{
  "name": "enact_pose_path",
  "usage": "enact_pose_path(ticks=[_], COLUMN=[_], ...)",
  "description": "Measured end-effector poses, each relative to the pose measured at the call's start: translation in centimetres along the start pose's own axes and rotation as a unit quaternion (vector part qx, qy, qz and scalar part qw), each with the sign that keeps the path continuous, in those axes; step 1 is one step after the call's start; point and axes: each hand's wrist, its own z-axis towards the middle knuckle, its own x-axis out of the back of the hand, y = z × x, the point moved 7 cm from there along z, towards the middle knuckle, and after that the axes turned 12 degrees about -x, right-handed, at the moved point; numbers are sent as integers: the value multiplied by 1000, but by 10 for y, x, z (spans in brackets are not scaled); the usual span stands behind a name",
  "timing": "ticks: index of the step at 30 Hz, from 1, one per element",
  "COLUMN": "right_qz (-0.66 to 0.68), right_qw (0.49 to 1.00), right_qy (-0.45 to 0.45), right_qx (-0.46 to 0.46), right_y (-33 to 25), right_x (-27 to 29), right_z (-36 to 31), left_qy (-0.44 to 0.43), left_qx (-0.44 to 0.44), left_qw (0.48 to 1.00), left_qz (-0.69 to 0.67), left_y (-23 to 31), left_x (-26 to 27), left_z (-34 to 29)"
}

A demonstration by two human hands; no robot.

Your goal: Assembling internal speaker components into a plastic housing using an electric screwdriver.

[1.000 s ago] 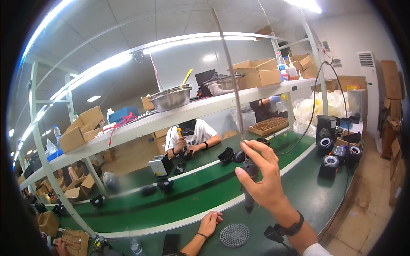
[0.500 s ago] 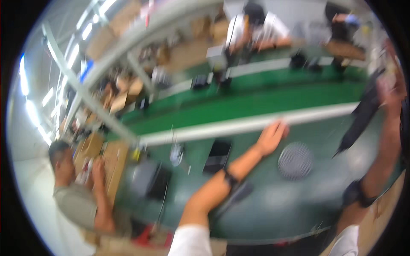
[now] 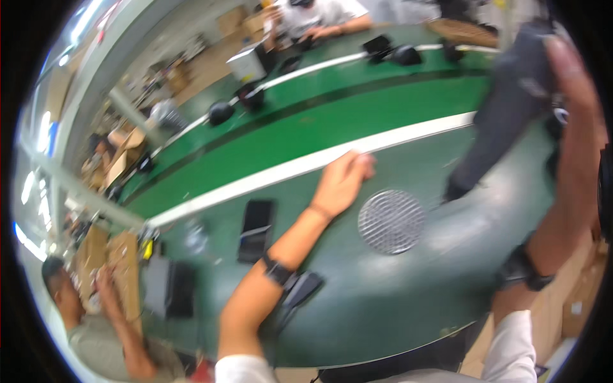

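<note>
My right hand [image 3: 571, 70], raised at the far right, grips a long dark grey object [image 3: 507, 112] that tapers downward to a narrow black end; blur hides its exact kind. The narrow end hangs over the green table [image 3: 357, 306], right of a round silver metal grille [image 3: 391, 221]. On the table near the white strip rests my left hand [image 3: 341, 183], its fingers loosely curled in, with nothing visible in them. The grille lies just to its right and nearer to me, untouched. Each of my wrists carries a dark band.
Left of my left forearm lie a black phone-like slab [image 3: 257, 230], a clear plastic item [image 3: 196, 236] and a dark box-shaped device [image 3: 171, 287]. A black corded item [image 3: 303, 290] is beside my forearm. One co-worker [image 3: 102, 319] is at left, another [image 3: 319, 22] across the green belt [image 3: 306, 140].
My view has swung, so the table items sit further left. The dark grey object shows larger and nearer the grille. My left hand still rests by the white strip.
</note>
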Motion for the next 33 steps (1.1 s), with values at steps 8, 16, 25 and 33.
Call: enact_pose_path(ticks=[8, 16, 25, 33], right_qz=[40, 137, -143, -423], right_qw=[991, 983, 738, 792], right_qy=[126, 114, -565, -401], right_qx=[21, 40, -340, -181], right_y=[-33, -12, 150, 457], right_x=[21, 89, -2, -120], right_z=[10, 14, -62, 23], left_qy=[-13, -25, -17, 47], left_qx=[38, 33, 49, 119], left_qw=[999, 999, 999, 991], left_qz=[16, 12, 17, 46], left_y=[10, 7, 6, 3], left_x=[1, -8, -12, 28], left_z=[7, 11, 7, -1])
